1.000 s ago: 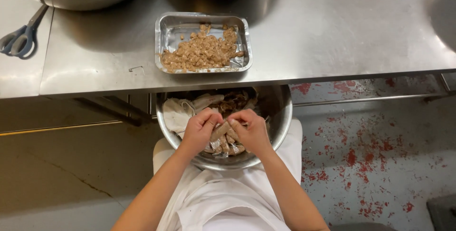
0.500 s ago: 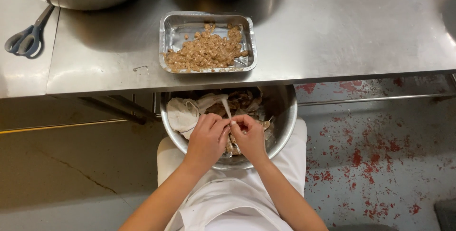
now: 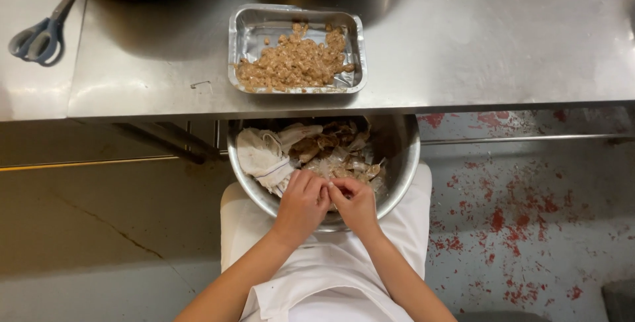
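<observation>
Pale fingertips of both hands meet low in the frame's centre, the left hand [image 3: 301, 204] and right hand [image 3: 356, 204] pinched narrow on a small scrap I cannot make out. They work over the near rim of a steel bowl [image 3: 405, 163] on the lap, full of shells and wrappings. Above it, on the steel table [image 3: 496, 37], a foil tray [image 3: 296, 49] is roughly half covered with picked brown meat; judging by that, much remains. Scissors [image 3: 40, 34] lie upper left.
</observation>
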